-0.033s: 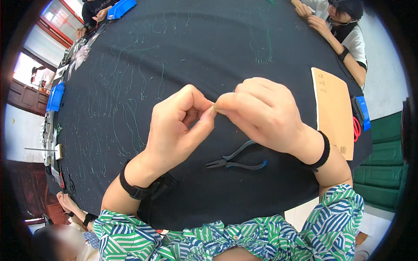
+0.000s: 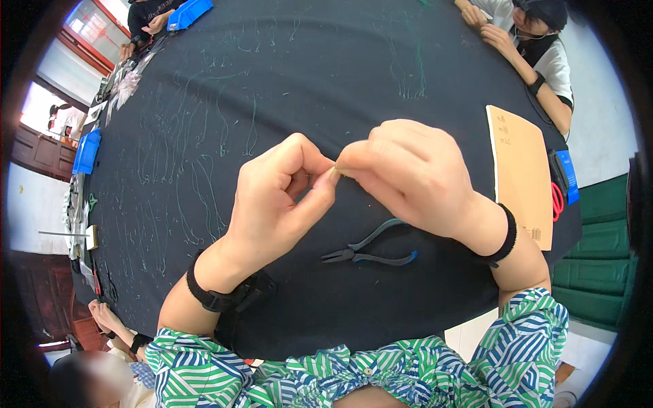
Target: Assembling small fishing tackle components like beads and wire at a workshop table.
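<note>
Left hand [image 2: 279, 197] and right hand [image 2: 418, 177] pinch tip-to-tip; blue bins [image 2: 190, 13] at eleven and nine o'clock; whatever each holds, I can't tell.

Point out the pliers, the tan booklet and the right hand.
Pliers [image 2: 349, 255], head view: on the pivot.
Tan booklet [image 2: 522, 182], head view: middle of the cover.
Right hand [image 2: 418, 173], head view: back of the hand.

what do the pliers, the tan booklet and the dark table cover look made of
Pliers: probably dark metal jaws with a dull sheen; the grey-and-blue handle sleeves look like plastic or rubber.
Tan booklet: likely matte paper or card, flat with a thin pale edge.
Dark table cover: apparently matte fabric, given its soft creases.
</note>
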